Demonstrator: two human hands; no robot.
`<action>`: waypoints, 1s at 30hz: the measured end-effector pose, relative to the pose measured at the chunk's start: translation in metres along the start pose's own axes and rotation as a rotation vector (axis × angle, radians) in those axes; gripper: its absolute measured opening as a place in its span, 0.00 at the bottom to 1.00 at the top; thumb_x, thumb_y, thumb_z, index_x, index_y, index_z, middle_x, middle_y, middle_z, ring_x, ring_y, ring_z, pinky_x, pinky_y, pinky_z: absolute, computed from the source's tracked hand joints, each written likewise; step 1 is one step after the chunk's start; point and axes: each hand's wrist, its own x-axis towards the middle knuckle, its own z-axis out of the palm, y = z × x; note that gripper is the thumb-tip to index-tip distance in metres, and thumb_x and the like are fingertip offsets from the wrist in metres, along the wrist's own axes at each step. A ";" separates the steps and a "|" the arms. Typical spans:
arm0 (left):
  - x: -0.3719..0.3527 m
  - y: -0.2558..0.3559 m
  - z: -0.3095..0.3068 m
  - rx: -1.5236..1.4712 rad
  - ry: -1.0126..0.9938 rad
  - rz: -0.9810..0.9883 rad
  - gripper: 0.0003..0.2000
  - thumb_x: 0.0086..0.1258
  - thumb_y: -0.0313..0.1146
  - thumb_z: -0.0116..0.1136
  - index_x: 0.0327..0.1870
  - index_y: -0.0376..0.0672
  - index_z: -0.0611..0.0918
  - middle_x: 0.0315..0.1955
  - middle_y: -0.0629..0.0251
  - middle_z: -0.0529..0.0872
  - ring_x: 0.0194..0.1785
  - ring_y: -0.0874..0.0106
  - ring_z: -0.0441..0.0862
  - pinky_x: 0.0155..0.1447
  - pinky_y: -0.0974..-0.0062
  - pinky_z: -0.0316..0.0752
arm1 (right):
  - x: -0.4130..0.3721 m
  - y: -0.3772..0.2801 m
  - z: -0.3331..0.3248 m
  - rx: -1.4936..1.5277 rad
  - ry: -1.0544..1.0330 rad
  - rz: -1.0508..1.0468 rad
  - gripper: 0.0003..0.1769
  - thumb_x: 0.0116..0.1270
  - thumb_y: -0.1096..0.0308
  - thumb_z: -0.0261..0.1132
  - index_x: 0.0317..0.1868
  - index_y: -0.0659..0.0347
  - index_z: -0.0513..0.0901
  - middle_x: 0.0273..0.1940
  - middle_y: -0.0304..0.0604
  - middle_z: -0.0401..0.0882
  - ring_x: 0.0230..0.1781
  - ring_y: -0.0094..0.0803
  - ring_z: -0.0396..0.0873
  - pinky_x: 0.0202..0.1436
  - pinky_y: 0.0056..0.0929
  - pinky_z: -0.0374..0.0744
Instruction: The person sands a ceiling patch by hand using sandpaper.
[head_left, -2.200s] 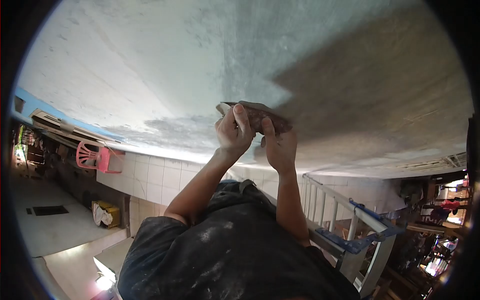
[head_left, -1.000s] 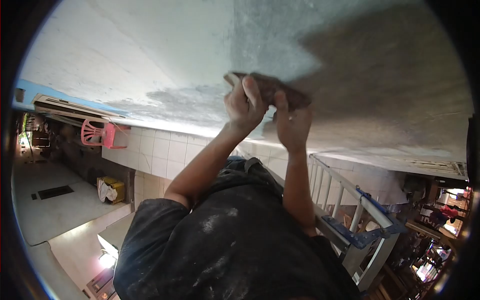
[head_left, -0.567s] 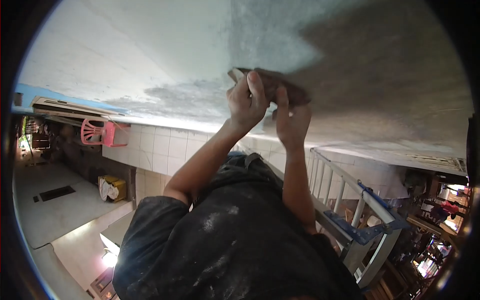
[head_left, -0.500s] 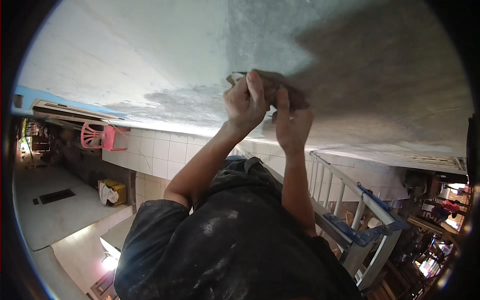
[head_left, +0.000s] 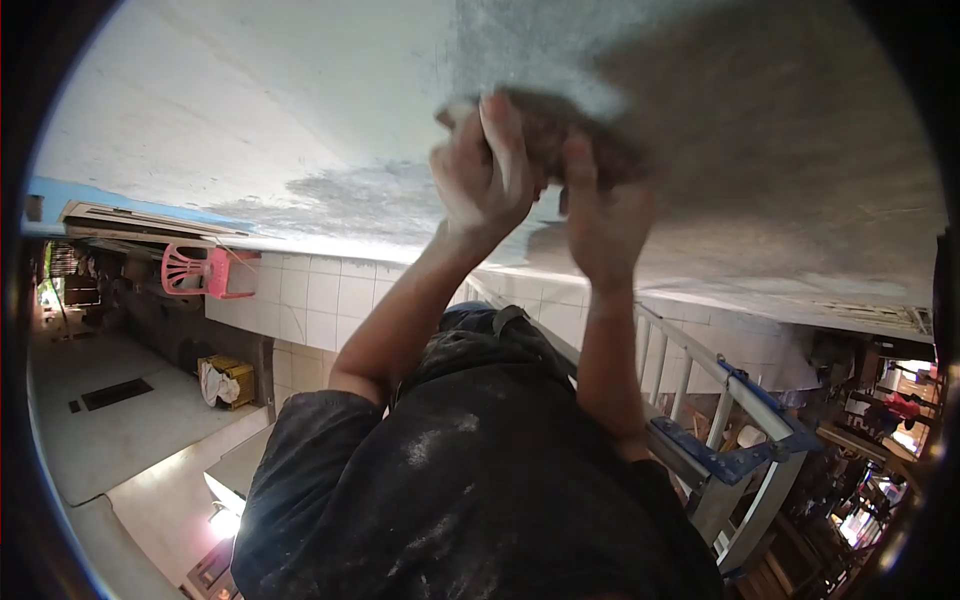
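Both my hands press a brown hand float (head_left: pixel 548 128) flat against a broad grey plastered surface (head_left: pixel 300 100). My left hand (head_left: pixel 485 170), dusted white, grips the float's left end with its fingers curled over it. My right hand (head_left: pixel 605 215) holds the right end, thumb pointing up along the float. The float is blurred and largely hidden by my fingers. The surface is darker to the right of the float and paler to the left. My dark, dust-marked shirt (head_left: pixel 470 480) fills the lower middle of the view.
A metal ladder with blue fittings (head_left: pixel 730 440) stands close on the right. A white tiled wall (head_left: pixel 310 310) meets the grey surface. A pink plastic chair (head_left: pixel 205 270) and a yellow crate (head_left: pixel 225 380) appear inverted at the left. Cluttered goods show at the far right.
Both hands and the float have slid up and slightly right across the grey surface, and are now blurred. My grip on the float is unchanged.
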 end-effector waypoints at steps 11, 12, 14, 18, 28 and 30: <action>-0.015 -0.022 0.001 0.124 -0.042 0.055 0.23 0.80 0.43 0.40 0.23 0.41 0.77 0.08 0.69 0.77 0.13 0.77 0.79 0.17 0.78 0.71 | -0.005 0.039 0.002 0.055 0.046 -0.101 0.14 0.71 0.62 0.63 0.41 0.66 0.85 0.30 0.40 0.85 0.29 0.18 0.78 0.34 0.21 0.76; -0.002 -0.002 0.001 0.112 -0.048 0.058 0.23 0.80 0.43 0.40 0.22 0.41 0.76 0.08 0.69 0.77 0.13 0.77 0.79 0.17 0.78 0.71 | 0.007 0.016 -0.003 0.139 -0.022 -0.133 0.14 0.71 0.62 0.63 0.40 0.67 0.85 0.29 0.39 0.85 0.29 0.17 0.77 0.33 0.21 0.75; 0.021 0.032 0.004 0.027 -0.036 0.048 0.23 0.80 0.43 0.40 0.22 0.41 0.75 0.08 0.69 0.76 0.13 0.77 0.79 0.16 0.77 0.70 | 0.018 -0.018 -0.004 0.029 0.053 -0.218 0.15 0.70 0.61 0.64 0.37 0.67 0.86 0.26 0.36 0.83 0.27 0.15 0.76 0.30 0.20 0.73; -0.005 -0.004 0.003 0.058 0.002 0.080 0.25 0.81 0.46 0.35 0.24 0.39 0.74 0.10 0.67 0.77 0.12 0.79 0.75 0.16 0.81 0.66 | 0.010 0.009 -0.008 -0.061 -0.008 -0.161 0.19 0.69 0.54 0.63 0.36 0.65 0.86 0.26 0.41 0.85 0.25 0.21 0.78 0.30 0.24 0.74; 0.012 0.018 0.004 -0.007 0.013 0.078 0.26 0.81 0.46 0.36 0.23 0.38 0.75 0.10 0.68 0.78 0.11 0.80 0.74 0.14 0.83 0.63 | 0.009 -0.028 -0.003 0.042 -0.046 -0.005 0.15 0.70 0.61 0.64 0.44 0.66 0.85 0.32 0.40 0.85 0.30 0.20 0.78 0.34 0.22 0.75; -0.001 0.004 0.003 0.073 0.034 0.036 0.28 0.81 0.49 0.34 0.23 0.38 0.77 0.11 0.69 0.78 0.11 0.82 0.72 0.14 0.84 0.62 | 0.005 0.004 -0.003 -0.056 -0.029 -0.044 0.15 0.70 0.61 0.63 0.44 0.65 0.85 0.32 0.40 0.85 0.30 0.20 0.78 0.33 0.22 0.74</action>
